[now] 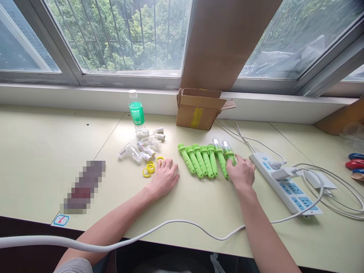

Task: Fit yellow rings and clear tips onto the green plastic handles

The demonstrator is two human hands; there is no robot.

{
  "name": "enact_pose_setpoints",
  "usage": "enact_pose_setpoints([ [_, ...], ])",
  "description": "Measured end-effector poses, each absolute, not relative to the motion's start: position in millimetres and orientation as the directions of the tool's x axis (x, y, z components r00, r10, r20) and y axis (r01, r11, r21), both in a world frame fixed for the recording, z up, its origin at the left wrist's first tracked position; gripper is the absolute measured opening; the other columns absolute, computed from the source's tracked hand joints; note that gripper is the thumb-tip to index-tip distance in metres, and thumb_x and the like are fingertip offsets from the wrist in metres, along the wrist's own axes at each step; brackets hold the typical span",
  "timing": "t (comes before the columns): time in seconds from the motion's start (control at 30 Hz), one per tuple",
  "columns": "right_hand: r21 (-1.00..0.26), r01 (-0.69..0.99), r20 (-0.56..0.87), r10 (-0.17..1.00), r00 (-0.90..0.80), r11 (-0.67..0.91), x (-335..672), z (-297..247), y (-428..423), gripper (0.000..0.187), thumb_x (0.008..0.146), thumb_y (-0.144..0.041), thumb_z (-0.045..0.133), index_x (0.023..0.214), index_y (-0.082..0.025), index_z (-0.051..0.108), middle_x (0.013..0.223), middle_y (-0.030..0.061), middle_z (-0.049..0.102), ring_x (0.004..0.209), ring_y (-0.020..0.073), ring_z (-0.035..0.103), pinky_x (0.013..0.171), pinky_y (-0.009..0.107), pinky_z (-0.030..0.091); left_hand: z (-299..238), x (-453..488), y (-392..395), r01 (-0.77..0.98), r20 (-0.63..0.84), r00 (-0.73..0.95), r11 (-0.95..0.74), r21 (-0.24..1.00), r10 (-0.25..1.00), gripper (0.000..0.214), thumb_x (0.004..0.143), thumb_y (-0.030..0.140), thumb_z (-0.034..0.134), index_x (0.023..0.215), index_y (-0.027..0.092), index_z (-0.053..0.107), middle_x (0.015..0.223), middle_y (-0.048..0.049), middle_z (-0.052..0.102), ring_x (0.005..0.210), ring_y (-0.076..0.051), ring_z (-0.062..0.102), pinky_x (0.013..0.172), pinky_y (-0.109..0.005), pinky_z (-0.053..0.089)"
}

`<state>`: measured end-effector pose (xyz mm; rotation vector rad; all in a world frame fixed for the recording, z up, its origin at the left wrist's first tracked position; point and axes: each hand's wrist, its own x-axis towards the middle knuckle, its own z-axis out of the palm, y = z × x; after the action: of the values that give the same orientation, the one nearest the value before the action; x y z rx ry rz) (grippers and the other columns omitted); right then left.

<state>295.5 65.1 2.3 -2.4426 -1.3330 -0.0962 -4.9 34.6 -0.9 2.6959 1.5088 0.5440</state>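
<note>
Several green plastic handles (199, 161) lie side by side in a row on the pale table (42, 151). The two at the right end carry clear caps. My right hand (241, 173) rests on the rightmost capped handle (229, 153), fingers closed round its lower part. My left hand (164, 177) lies flat on the table, fingers spread, its fingertips next to some yellow rings (149, 168). Behind the rings is a heap of clear plastic caps (142, 148).
A green-labelled water bottle (136, 112) stands behind the caps. An open cardboard box (199, 108) sits by the window sill. A white power strip (287, 182) with cables lies to the right. A white cable (170, 223) crosses the front. Red and blue items (355, 163) lie far right.
</note>
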Motion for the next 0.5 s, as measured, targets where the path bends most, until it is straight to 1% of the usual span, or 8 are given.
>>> enact_pose_setpoints([
  [0.1,-0.261,0.825,0.191,0.811,0.553,-0.502,297.3,2.3,64.4,0.049,0.084,-0.041,0.043,0.122,-0.015,0.059,0.111,0.0191,0.057,0.108,0.0348,0.046,0.084,0.042,0.041,-0.2,-5.1,34.7,0.826,0.287,0.483,-0.539,0.163,0.827,0.022,0.088,0.032,0.046,0.105,0.019,0.050,0.114,-0.0118,0.047,0.106,-0.026,0.046,0.096,-0.047,0.034],
  [0.27,-0.227,0.833,0.157,0.825,0.542,-0.505,300.0,2.6,64.6,0.050,0.084,-0.043,0.040,0.119,-0.013,0.059,0.108,0.0198,0.058,0.108,0.0356,0.046,0.083,0.043,0.041,-0.8,-4.9,34.8,0.825,0.278,0.489,-0.542,0.159,0.826,0.021,0.089,0.032,0.045,0.105,0.018,0.050,0.115,-0.0119,0.047,0.108,-0.026,0.045,0.095,-0.046,0.034],
  [0.5,-0.193,0.825,0.097,0.827,0.554,-0.531,301.7,4.6,65.2,0.049,0.084,-0.047,0.038,0.111,-0.013,0.061,0.106,0.0194,0.059,0.106,0.0357,0.049,0.083,0.044,0.042,-1.2,-5.2,35.2,0.807,0.280,0.511,-0.566,0.171,0.813,0.019,0.089,0.028,0.045,0.104,0.019,0.050,0.117,-0.0117,0.048,0.109,-0.026,0.046,0.094,-0.046,0.035],
])
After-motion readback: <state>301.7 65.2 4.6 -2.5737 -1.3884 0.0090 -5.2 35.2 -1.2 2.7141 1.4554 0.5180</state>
